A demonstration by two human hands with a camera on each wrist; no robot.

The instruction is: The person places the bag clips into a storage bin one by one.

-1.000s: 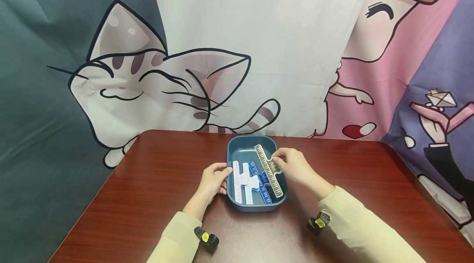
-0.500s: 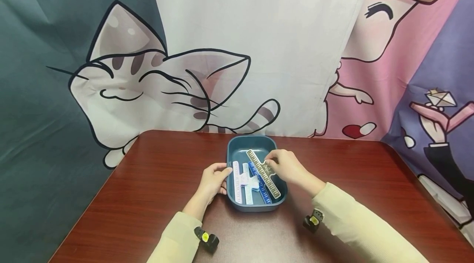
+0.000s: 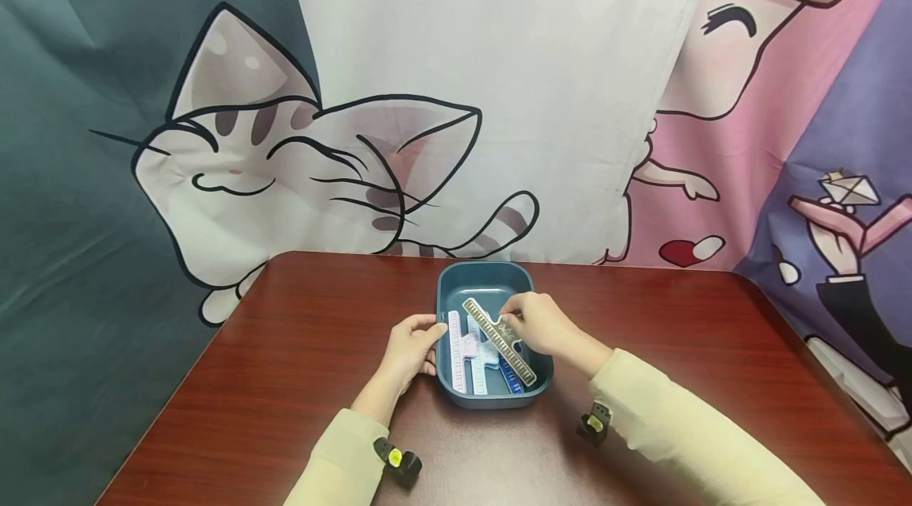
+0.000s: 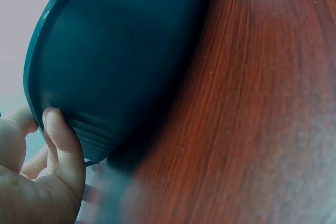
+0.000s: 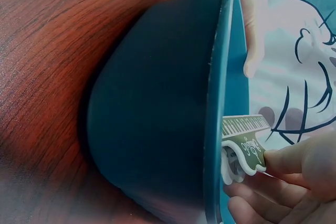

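A dark blue plastic basin (image 3: 492, 401) stands on the table. At its left rim my left hand (image 3: 408, 349) grips the wall, thumb over the rim and fingers outside. My right hand (image 3: 539, 324) pinches the handle of an olive-gold music page clip (image 3: 501, 341) with a piano-key pattern. That clip hangs slantwise over the other clips, inside the basin; in the right wrist view its lettered handle (image 5: 252, 150) shows between thumb and fingers. Below lie a lilac clip (image 3: 457, 355), a pale blue clip (image 3: 478, 371) and a dark blue clip (image 3: 509, 376), the last partly hidden.
The basin rests on a reddish-brown wooden table (image 3: 321, 316), near its back edge. Behind the table hangs a cartoon-printed cloth (image 3: 570, 94). A small camera is strapped to each sleeve.
My right hand has moved left with the olive-gold clip, which now covers more of the dark blue clip and is more slanted. The left hand and the basin have stayed put.
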